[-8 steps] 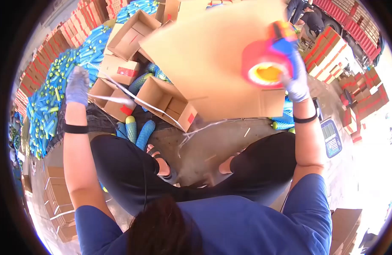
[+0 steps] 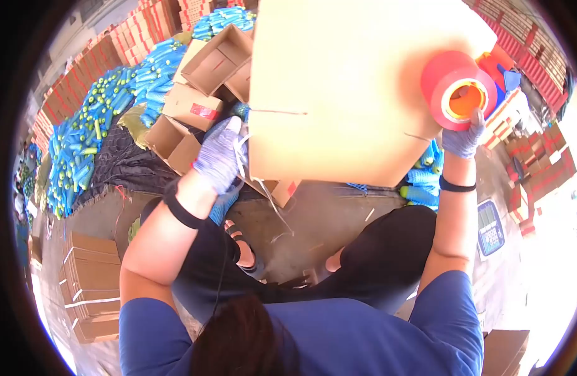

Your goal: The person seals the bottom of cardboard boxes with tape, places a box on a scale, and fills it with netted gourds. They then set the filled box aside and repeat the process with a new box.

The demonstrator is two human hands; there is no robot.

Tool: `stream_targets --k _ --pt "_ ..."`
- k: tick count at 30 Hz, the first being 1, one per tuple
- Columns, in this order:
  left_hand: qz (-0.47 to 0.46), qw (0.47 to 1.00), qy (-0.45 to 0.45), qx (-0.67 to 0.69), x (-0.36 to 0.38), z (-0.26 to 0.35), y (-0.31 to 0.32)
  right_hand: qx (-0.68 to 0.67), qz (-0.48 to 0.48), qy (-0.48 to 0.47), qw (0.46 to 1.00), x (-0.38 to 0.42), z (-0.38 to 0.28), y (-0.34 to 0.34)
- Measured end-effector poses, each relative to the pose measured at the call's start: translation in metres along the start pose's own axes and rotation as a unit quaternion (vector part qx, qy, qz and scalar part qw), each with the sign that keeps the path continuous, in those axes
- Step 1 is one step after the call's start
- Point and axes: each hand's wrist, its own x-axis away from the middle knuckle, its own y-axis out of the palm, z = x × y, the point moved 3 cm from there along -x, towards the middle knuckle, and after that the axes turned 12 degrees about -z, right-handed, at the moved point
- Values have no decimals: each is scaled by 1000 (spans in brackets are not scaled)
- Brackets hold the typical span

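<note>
My right hand [image 2: 463,138] is clamped on the tape [image 2: 440,88], which overlaps the right edge of the cardboard [image 2: 329,94]; I can't tell if they touch. My left hand [image 2: 221,156] is at the lower left edge, with a loose strap [image 2: 241,156] beside it; whether it grips either, I can't tell. A weak hold there could let the cardboard swing or slip, and the dangling strap could snag my fingers.

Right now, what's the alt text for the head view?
A gloved right hand holds a red tape dispenser before a flattened carton; white strapping hangs at the gloved left hand. Beyond lie blue-netted green vegetables and open boxes.
</note>
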Motion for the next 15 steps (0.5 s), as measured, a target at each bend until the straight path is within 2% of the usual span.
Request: stream_targets --k 1,2,3,4,5,6,9,10,11,13,15 --pt "40 999 0 22 -2 -3 2 -4 -5 -2 1000 -2 3 -2" --pt "-15 998 27 -56 4 3 4 -7 13 -1 1000 -1 6 -7" --pt "-12 998 28 -58 6 3 6 -9 33 0 999 0 8 -11" --pt "-32 962 144 -229 9 14 25 -24 40 10 999 2 10 -16" --pt "-53 884 252 -390 13 23 39 -27 43 10 999 4 11 -19" --pt "-22 831 229 -506 15 27 39 -17 73 5 997 4 11 -23" --pt "-7 829 181 -530 11 31 22 -26 117 -3 993 8 15 -39" --pt "-44 884 160 -438 8 34 27 -40 125 -7 991 9 14 -41" --pt "-44 883 158 -439 5 41 21 -53 133 -11 990 10 13 -42" --pt "-203 910 2 -360 -5 46 10 -64 152 -20 986 11 12 -49" --pt "-223 901 19 -372 -18 56 9 -62 181 -45 981 11 11 -65"
